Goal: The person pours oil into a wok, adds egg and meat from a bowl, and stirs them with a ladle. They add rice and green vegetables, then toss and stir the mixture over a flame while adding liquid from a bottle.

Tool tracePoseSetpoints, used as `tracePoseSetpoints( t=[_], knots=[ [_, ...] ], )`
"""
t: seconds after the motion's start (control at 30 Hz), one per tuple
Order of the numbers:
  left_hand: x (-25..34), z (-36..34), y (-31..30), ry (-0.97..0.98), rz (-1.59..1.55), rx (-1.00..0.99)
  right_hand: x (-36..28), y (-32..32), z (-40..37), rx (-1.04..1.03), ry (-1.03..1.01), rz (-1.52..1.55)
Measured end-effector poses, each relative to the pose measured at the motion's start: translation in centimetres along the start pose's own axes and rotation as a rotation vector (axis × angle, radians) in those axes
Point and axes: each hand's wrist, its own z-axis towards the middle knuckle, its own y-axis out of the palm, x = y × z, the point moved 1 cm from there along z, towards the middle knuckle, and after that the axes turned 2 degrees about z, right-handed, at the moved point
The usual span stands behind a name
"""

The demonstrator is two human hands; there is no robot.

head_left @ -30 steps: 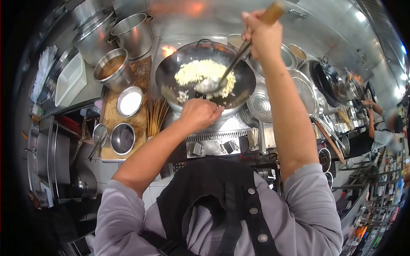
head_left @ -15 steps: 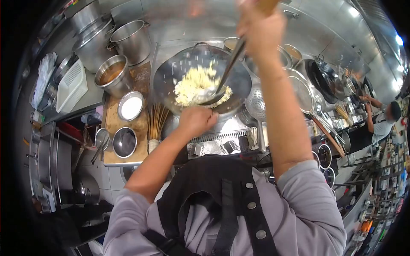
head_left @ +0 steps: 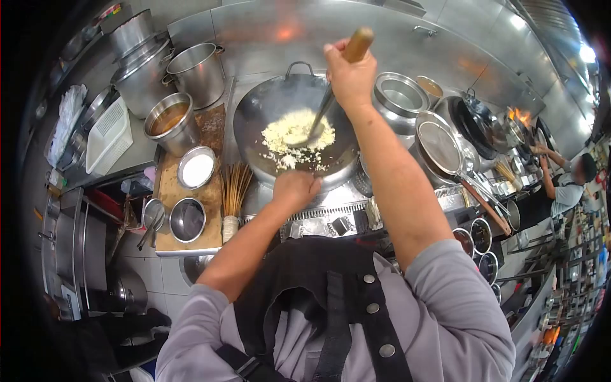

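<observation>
My right hand (head_left: 352,75) is wrapped round the wooden handle of a ladle (head_left: 324,105), held steeply above the wok (head_left: 251,127). The ladle's bowl rests in a heap of pale yellow, crumbly food (head_left: 286,130) that looks like rice with egg. Steam rises faintly over it. My left hand (head_left: 296,190) is closed at the wok's near rim, gripping it there; whatever it has hold of underneath is hidden. A loop handle (head_left: 299,69) stands up at the wok's far side.
Left of the wok are a bamboo brush (head_left: 235,191), a bowl of white stuff (head_left: 196,168), an empty metal bowl (head_left: 187,219) and a pot of brown liquid (head_left: 172,124). A strainer (head_left: 439,146) lies right. Further right, a co-worker (head_left: 566,184) stands near a flame (head_left: 519,116).
My right hand has come down and left with the ladle. The food, tossed and blurred before, now lies lower and spread in the wok. A flame has appeared by the co-worker.
</observation>
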Motion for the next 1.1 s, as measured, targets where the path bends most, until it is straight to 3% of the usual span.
tracePoseSetpoints(
  t=[0.07,0.1,0.17,0.23,0.27,0.3,0.33,0.4,0.5,0.57,0.67,0.7,0.77,0.8,0.87,0.9,0.93,0.97,1.03,1.07,1.1],
  knots=[
    [1.0,-3.8,0.4,0.041,0.025,-0.088,1.4,-0.2,0.9,0.075,0.052,0.018],
    [2.4,-5.3,-1.4,0.012,-0.004,-0.237,-0.1,-0.7,1.8,0.078,0.049,0.014],
    [2.7,-6.7,-3.4,0.108,-0.155,-0.287,-5.4,-1.3,4.7,0.0,0.238,0.141],
    [2.5,-3.6,-4.5,0.065,-0.029,-0.2,-6.7,-0.9,4.5,-0.004,0.189,0.191],
    [1.6,-1.3,-4.5,-0.004,-0.02,-0.267,-7.3,-0.6,3.2,-0.023,0.18,0.124],
    [0.6,0.3,-4.1,0.041,-0.075,-0.094,-7.7,-0.2,2.4,-0.04,0.162,0.058],
    [-0.2,0.6,-2.2,0.017,-0.064,-0.045,-2.7,0.0,1.7,0.002,0.021,-0.042],
    [-0.4,-0.2,-0.3,0.0,-0.057,0.015,2.1,0.2,0.1,0.052,0.042,-0.025],
    [1.8,-5.3,-1.5,-0.023,-0.006,-0.299,0.0,-1.2,3.1,0.098,0.03,-0.066],
    [2.4,-6.8,-3.4,0.105,-0.116,-0.308,-4.2,-1.4,5.9,0.025,0.231,0.148],
    [1.0,-1.1,-4.5,0.074,0.001,-0.207,-7.0,-1.0,5.1,-0.055,0.162,0.122],
    [0.7,0.7,-4.4,0.06,-0.036,-0.049,-5.6,-0.5,4.1,-0.056,0.167,0.124],
    [-0.3,1.1,-1.3,-0.005,-0.058,0.014,0.0,0.4,0.6,0.033,0.046,0.008],
    [-0.2,0.1,-0.5,-0.003,-0.059,0.015,2.5,0.4,0.0,0.054,0.047,-0.019],
    [0.5,-3.5,0.5,-0.005,0.031,-0.129,1.5,-0.3,2.3,0.041,0.039,-0.034],
    [1.2,-5.4,-0.7,-0.015,0.005,-0.252,0.3,-0.9,3.4,0.029,0.042,-0.05],
    [1.6,-6.7,-1.8,0.04,-0.046,-0.269,-3.4,-1.1,4.7,0.012,0.195,0.001],
    [1.8,-7.1,-2.8,0.093,-0.091,-0.279,-5.3,-1.0,5.8,0.01,0.192,0.002],
    [2.2,-3.3,-4.8,0.067,0.049,-0.223,-7.0,-1.0,6.5,0.009,0.134,0.213],
    [1.4,-1.2,-5.0,0.092,0.03,-0.142,-5.7,-1.9,6.8,-0.119,0.17,0.187],
    [0.4,0.8,-4.7,0.081,0.016,-0.036,-4.3,-1.4,5.3,-0.121,0.173,0.19]
  ],
)
